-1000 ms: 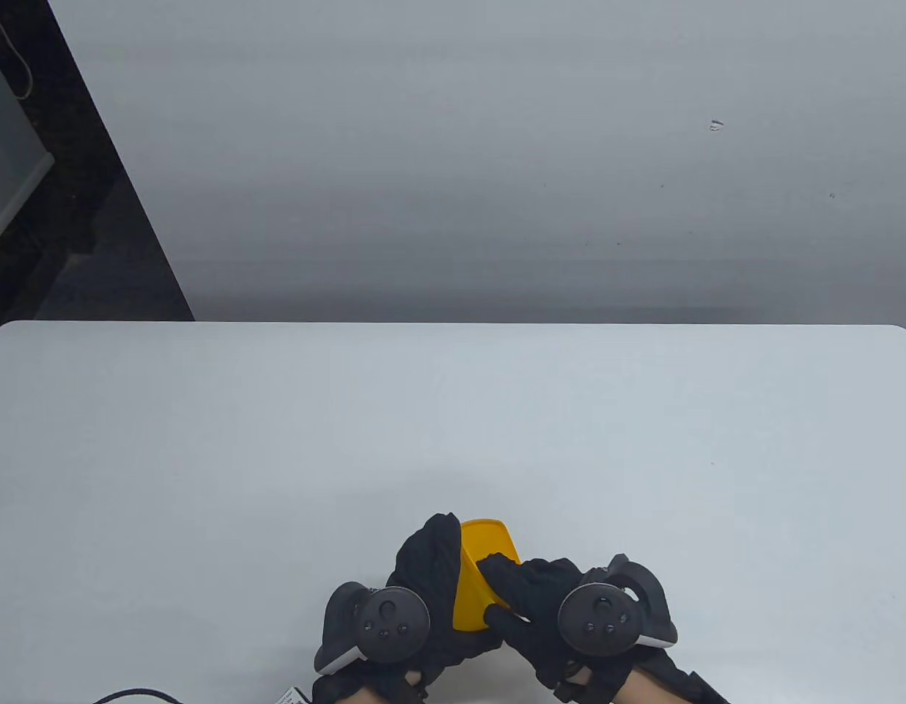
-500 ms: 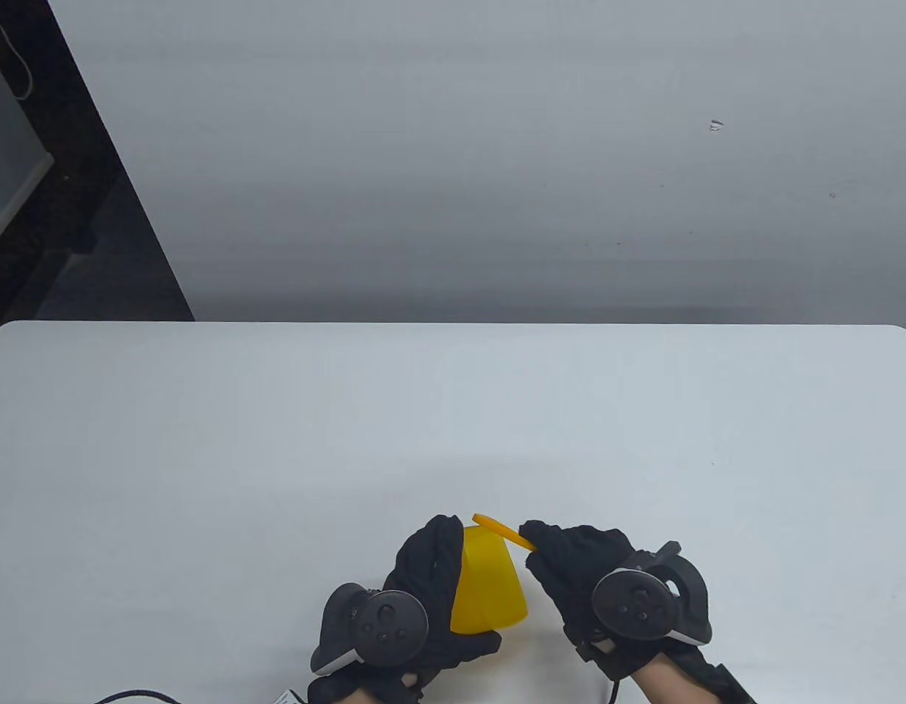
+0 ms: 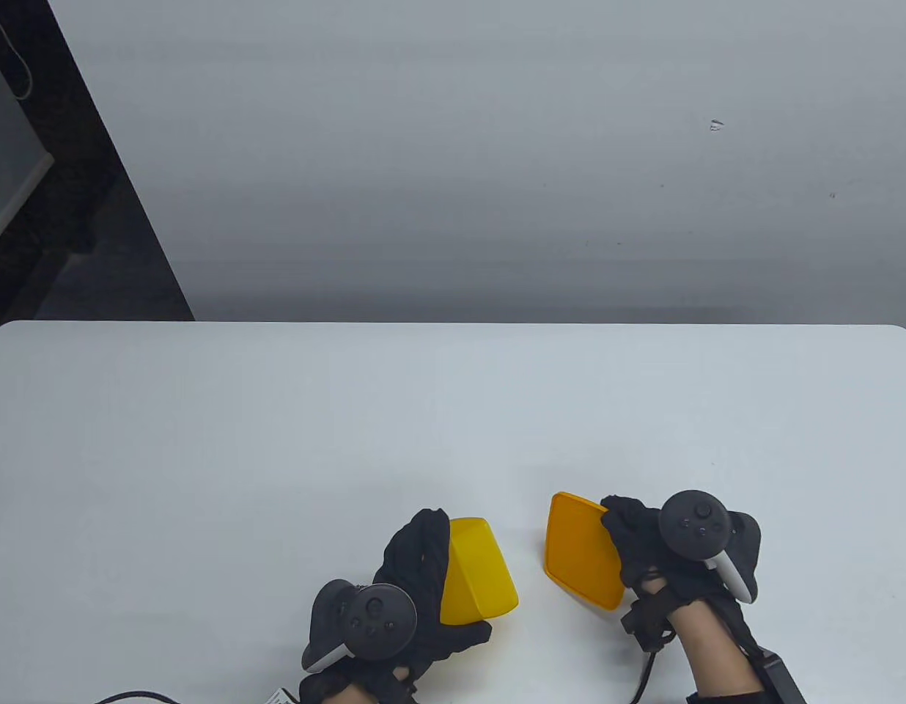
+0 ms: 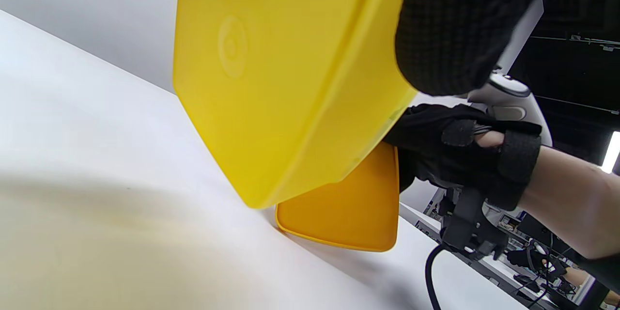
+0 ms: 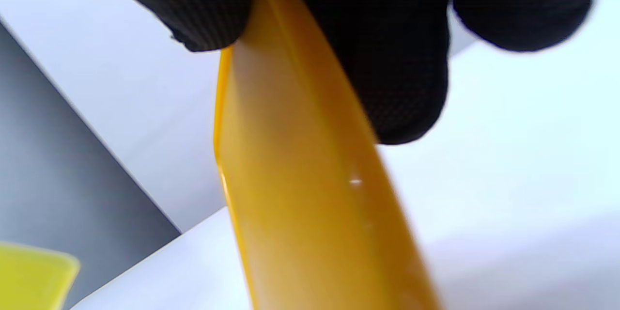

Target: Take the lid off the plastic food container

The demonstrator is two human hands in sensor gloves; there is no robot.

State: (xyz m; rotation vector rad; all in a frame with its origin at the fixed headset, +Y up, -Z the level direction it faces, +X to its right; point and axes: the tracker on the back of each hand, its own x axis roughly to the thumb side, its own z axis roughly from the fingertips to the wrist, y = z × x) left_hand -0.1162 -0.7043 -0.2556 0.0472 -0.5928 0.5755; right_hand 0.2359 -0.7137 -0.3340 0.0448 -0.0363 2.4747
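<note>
My left hand [image 3: 424,579] grips a yellow plastic container [image 3: 476,572] near the table's front edge, tilted and lifted off the table in the left wrist view [image 4: 286,82]. My right hand [image 3: 632,546] holds the orange lid [image 3: 581,550], apart from the container, to its right. In the right wrist view the fingers [image 5: 387,58] pinch the lid [image 5: 300,193] by its edge. The lid also shows behind the container in the left wrist view [image 4: 348,208], low by the table.
The white table [image 3: 453,411] stretches back to a grey wall. A black cable [image 3: 130,697] lies at the front left edge. A dark gap lies beyond the table's back left corner.
The right hand has pulled the lid off the container and carried it to the right. The left hand and container shifted slightly left and down.
</note>
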